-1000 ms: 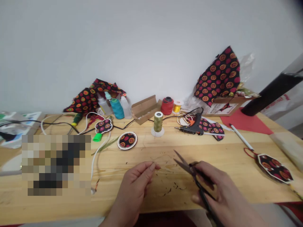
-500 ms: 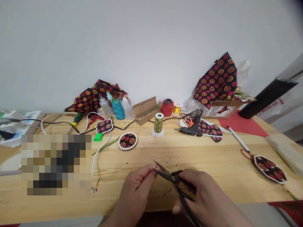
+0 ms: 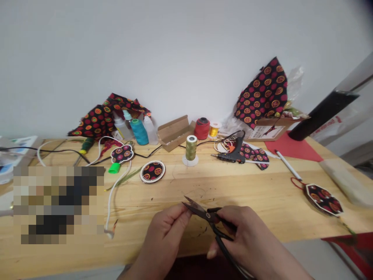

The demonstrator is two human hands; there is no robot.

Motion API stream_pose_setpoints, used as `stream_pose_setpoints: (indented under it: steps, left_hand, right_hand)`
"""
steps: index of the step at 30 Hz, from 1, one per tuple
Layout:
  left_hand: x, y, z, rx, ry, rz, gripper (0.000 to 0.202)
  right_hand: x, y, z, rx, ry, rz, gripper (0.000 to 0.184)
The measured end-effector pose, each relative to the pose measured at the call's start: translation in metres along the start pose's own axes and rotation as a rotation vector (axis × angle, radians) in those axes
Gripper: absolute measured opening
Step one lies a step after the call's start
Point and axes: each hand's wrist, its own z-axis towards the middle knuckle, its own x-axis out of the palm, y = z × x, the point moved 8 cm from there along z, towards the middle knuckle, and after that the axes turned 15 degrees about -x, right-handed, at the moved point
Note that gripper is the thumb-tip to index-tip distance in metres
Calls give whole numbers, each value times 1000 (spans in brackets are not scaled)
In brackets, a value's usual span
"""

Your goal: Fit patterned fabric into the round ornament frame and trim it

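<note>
My right hand (image 3: 244,229) grips black-handled scissors (image 3: 208,215), its fingers through and around the handles. The blades point left and are slightly parted. Their tips lie against the thumb and forefinger of my left hand (image 3: 170,229), which are pinched together. Whatever that pinch holds is too small or hidden to make out. A fine thread (image 3: 194,191) curls on the table just beyond the blades. Farther back stands a spool of olive-green thread (image 3: 191,149). To its left lies a round, white-rimmed disc with patterned fabric (image 3: 153,172).
A glue gun (image 3: 233,155) lies at the right, near an octagonal fabric piece (image 3: 324,199). Red thread (image 3: 202,129), teal thread (image 3: 140,132) and an open cardboard box (image 3: 174,134) line the wall. A white cord (image 3: 113,198) crosses the left side. A blurred patch covers the left front.
The scissor blades have drawn a little closer together at my left fingertips. The view has turned slightly, so the things on the table sit a bit farther left.
</note>
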Motion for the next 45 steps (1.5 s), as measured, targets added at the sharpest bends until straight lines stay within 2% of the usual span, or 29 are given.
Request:
stream_pose_setpoints:
  steps: [7, 13, 24, 28, 31, 33, 36, 42, 45]
  left_hand:
    - [3, 1, -2, 12, 27, 20, 24]
    - [6, 3, 3, 2, 49, 21, 25]
    - [6, 4, 7, -14, 46, 49, 23]
    - [7, 9, 11, -21, 66, -7, 23]
    - [-5, 21, 19, -69, -16, -102, 19]
    - [-20, 29, 22, -82, -154, -182, 18]
    - [-28, 25, 25, -26, -202, -225, 13]
    - [-2, 19, 28, -101, -14, -308, 23]
    - [3, 21, 28, -110, 0, -344, 24]
  right_hand:
    - [2, 2, -4, -38, -16, 126, 13]
    - [-1, -4, -4, 8, -2, 44, 12]
    - [0, -16, 2, -12, -25, 78, 10]
    - [2, -23, 2, 30, -21, 72, 13]
    - [4, -24, 1, 58, -9, 146, 12]
    - [5, -24, 0, 72, -3, 223, 15]
    - [9, -28, -1, 80, 29, 343, 22]
    - [26, -42, 1, 79, 113, 487, 22]
    - [25, -41, -4, 91, 158, 458, 23]
